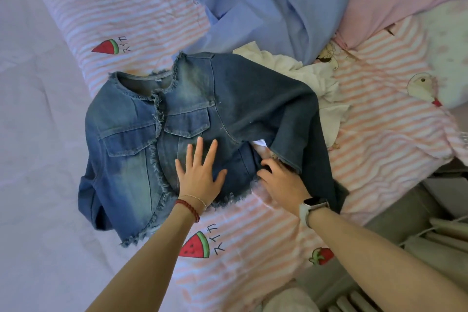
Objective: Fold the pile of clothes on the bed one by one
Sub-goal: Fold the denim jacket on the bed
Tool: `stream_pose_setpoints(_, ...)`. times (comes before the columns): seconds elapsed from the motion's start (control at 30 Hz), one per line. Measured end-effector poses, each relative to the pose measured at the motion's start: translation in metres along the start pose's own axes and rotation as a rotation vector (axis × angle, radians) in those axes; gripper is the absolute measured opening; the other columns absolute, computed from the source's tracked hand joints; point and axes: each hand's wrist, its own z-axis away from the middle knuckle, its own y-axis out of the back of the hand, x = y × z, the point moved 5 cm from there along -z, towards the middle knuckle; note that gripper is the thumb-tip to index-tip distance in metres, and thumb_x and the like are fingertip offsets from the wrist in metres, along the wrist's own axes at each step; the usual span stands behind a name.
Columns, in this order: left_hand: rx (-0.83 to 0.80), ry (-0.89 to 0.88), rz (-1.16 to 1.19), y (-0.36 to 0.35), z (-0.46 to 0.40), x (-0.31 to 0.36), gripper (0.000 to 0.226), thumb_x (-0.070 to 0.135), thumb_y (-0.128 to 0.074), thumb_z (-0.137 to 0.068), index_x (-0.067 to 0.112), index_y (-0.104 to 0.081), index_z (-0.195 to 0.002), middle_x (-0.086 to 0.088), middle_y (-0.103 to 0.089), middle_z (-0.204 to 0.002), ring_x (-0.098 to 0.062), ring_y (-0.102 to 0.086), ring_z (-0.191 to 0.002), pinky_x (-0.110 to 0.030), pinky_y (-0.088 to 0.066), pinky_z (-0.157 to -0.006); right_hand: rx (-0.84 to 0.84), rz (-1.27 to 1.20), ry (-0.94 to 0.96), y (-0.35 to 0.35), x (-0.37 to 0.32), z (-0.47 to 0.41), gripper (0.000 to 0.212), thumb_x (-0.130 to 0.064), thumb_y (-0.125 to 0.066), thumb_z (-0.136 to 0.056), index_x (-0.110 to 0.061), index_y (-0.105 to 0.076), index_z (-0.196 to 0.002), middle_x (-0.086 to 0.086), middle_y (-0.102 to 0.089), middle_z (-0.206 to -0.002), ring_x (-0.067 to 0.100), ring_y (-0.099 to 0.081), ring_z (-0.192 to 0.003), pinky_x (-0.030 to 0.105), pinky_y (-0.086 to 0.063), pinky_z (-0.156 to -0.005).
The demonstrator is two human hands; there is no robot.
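Observation:
A frayed blue denim jacket lies front-up on the pink striped bed cover. Its right sleeve is dark and bent across toward the body. My left hand presses flat on the jacket's lower front, fingers spread. My right hand grips the jacket's side edge under the sleeve cuff, its fingertips tucked beneath the denim. Behind the jacket sit the other clothes: a white garment, a light blue shirt and a pink garment.
A plain lilac sheet covers the bed's left side. A white plush toy lies at the right edge. Grey boxes and papers stand beside the bed at lower right.

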Motion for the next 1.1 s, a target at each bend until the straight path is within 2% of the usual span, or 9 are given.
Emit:
stream_pose_setpoints(0.07, 0.001, -0.089, -0.015, 0.005, -0.007, 0.005, 0.070, 0.048, -0.039, -0.094, 0.033, 0.004, -0.147, 0.001, 0.009, -0.157, -0.025, 0.009, -0.144, -0.056, -0.003, -0.113, 0.085, -0.167, -0.019, 0.017, -0.007, -0.002, 0.018, -0.013, -0.051, -0.081, -0.004, -0.066, -0.078, 0.007, -0.063, -0.081, 0.024, -0.061, -0.074, 0.029, -0.053, -0.053)
stream_pose_setpoints(0.2, -0.027, -0.097, 0.048, 0.015, -0.028, 0.012, 0.066, 0.052, -0.034, -0.094, 0.038, 0.004, -0.146, 0.006, 0.012, -0.157, -0.023, 0.012, -0.144, -0.059, -0.004, -0.112, 0.211, -1.066, -0.655, 0.023, -0.020, 0.027, 0.014, -0.007, -0.046, -0.095, -0.018, -0.052, -0.101, 0.013, -0.064, -0.087, 0.029, -0.065, -0.079, 0.048, -0.054, -0.069)
stream_pose_setpoints(0.3, -0.114, -0.055, 0.103, 0.014, -0.040, 0.011, 0.066, 0.058, -0.032, -0.092, 0.043, 0.005, -0.145, 0.009, 0.011, -0.157, -0.023, 0.012, -0.144, -0.061, -0.004, -0.111, 0.348, -1.313, -0.899, 0.008, -0.035, 0.058, 0.025, -0.006, -0.039, -0.098, -0.028, -0.049, -0.104, 0.005, -0.061, -0.103, 0.029, -0.065, -0.092, 0.046, -0.056, -0.077)
stream_pose_setpoints(0.37, -0.193, -0.022, 0.084, 0.008, -0.044, 0.004, 0.065, 0.059, -0.029, -0.092, 0.044, 0.007, -0.145, 0.008, 0.011, -0.157, -0.023, 0.012, -0.144, -0.060, -0.003, -0.111, 0.258, -1.401, -1.043, -0.008, -0.037, 0.071, 0.026, -0.002, -0.036, -0.098, -0.023, -0.050, -0.107, 0.006, -0.058, -0.109, 0.025, -0.065, -0.092, 0.039, -0.057, -0.078)
stream_pose_setpoints(0.5, -0.206, 0.010, 0.041, 0.003, -0.049, -0.009, 0.061, 0.051, -0.030, -0.096, 0.038, 0.002, -0.147, 0.003, 0.005, -0.158, -0.022, 0.008, -0.145, -0.056, -0.003, -0.113, 0.135, -1.185, -1.145, -0.018, -0.022, 0.093, 0.026, -0.004, -0.037, -0.098, -0.021, -0.051, -0.111, 0.008, -0.061, -0.110, 0.019, -0.060, -0.093, 0.032, -0.051, -0.082)
stream_pose_setpoints(0.7, 0.070, -0.028, 0.138, 0.023, -0.054, -0.019, 0.058, 0.035, -0.049, -0.093, 0.021, -0.028, -0.145, -0.006, -0.015, -0.156, -0.028, -0.008, -0.144, -0.052, -0.014, -0.114, 0.284, -0.795, -0.881, 0.011, -0.030, 0.073, 0.027, -0.021, -0.055, -0.092, -0.012, -0.055, -0.118, -0.005, -0.050, -0.107, 0.012, -0.054, -0.094, 0.029, -0.048, -0.079)
stream_pose_setpoints(0.87, 0.236, -0.509, 0.010, 0.055, -0.074, 0.021, 0.054, 0.025, -0.059, -0.085, 0.019, -0.044, -0.137, -0.013, -0.037, -0.146, -0.038, -0.031, -0.135, -0.056, -0.038, -0.097, 0.116, -0.677, -0.927, -0.002, -0.033, 0.047, 0.035, -0.019, -0.055, -0.093, -0.008, -0.049, -0.125, 0.008, -0.052, -0.119, 0.023, -0.049, -0.112, 0.034, -0.045, -0.087)
stream_pose_setpoints(0.97, 0.210, -0.799, -0.253, 0.052, -0.087, 0.043, 0.050, 0.019, -0.075, -0.070, 0.017, -0.061, -0.118, -0.013, -0.055, -0.131, -0.040, -0.049, -0.122, -0.056, -0.043, -0.090, 0.166, -0.673, -0.891, 0.002, -0.031, 0.044, 0.021, -0.015, -0.051, -0.094, -0.005, -0.055, -0.113, 0.008, -0.059, -0.102, 0.025, -0.055, -0.095, 0.031, -0.043, -0.074)
stream_pose_setpoints(1.1, 0.205, -0.828, -0.370, 0.054, -0.103, 0.045, 0.026, 0.021, -0.082, -0.064, 0.017, -0.069, -0.086, -0.008, -0.067, -0.107, -0.034, -0.062, -0.104, -0.055, -0.045, -0.088, 0.222, -0.840, -0.908, 0.006, -0.027, 0.056, 0.004, -0.017, -0.047, -0.096, -0.015, -0.051, -0.097, -0.009, -0.050, -0.070, 0.011, -0.046, -0.059, 0.025, -0.034, -0.055)
